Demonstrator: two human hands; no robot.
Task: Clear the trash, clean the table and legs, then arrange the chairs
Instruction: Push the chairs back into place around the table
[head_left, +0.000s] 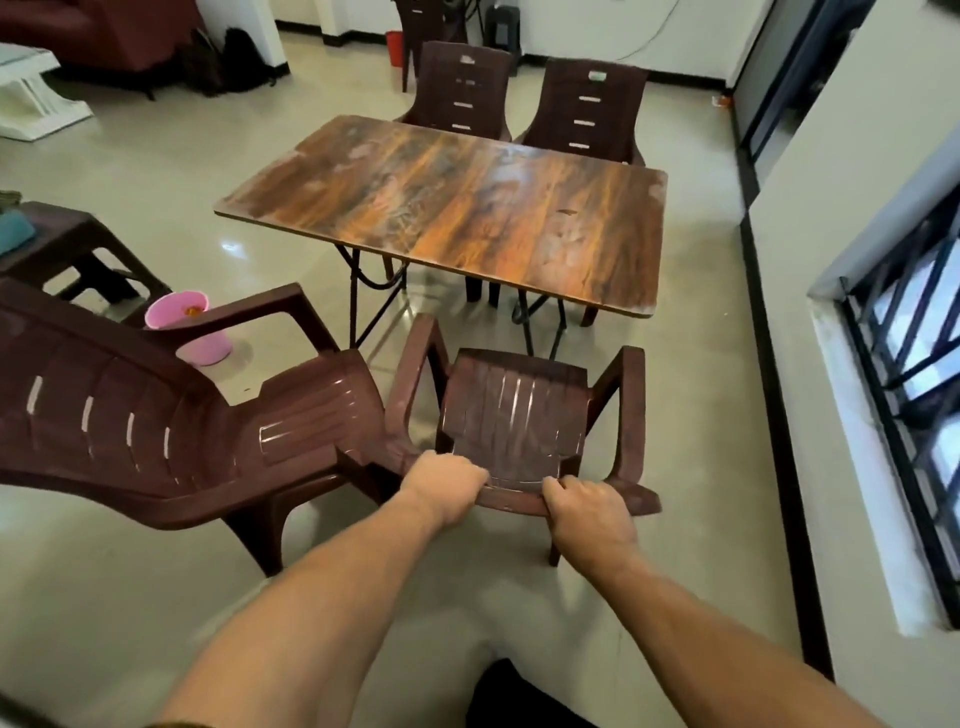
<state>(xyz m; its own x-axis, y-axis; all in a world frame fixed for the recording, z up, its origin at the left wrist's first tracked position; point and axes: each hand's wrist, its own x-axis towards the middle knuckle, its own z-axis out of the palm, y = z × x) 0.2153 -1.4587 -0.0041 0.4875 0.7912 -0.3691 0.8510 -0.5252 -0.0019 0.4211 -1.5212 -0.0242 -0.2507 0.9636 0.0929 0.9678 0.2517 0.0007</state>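
Observation:
A brown plastic armchair (511, 410) stands in front of me, facing the wood-grain folding table (457, 208). My left hand (447, 486) and my right hand (589, 506) both grip the top edge of its backrest, fingers curled over it. A second brown chair (171, 431) stands at its left, turned sideways, its seat touching the first chair's armrest. Two more brown chairs (462, 88) (592, 106) stand tucked at the table's far side. The tabletop is bare.
A pink bucket (189, 325) sits on the floor at the left behind the sideways chair. A brown stool (72, 249) stands further left. A wall with a barred window (909, 364) runs along the right. A red bucket (395, 48) stands far back.

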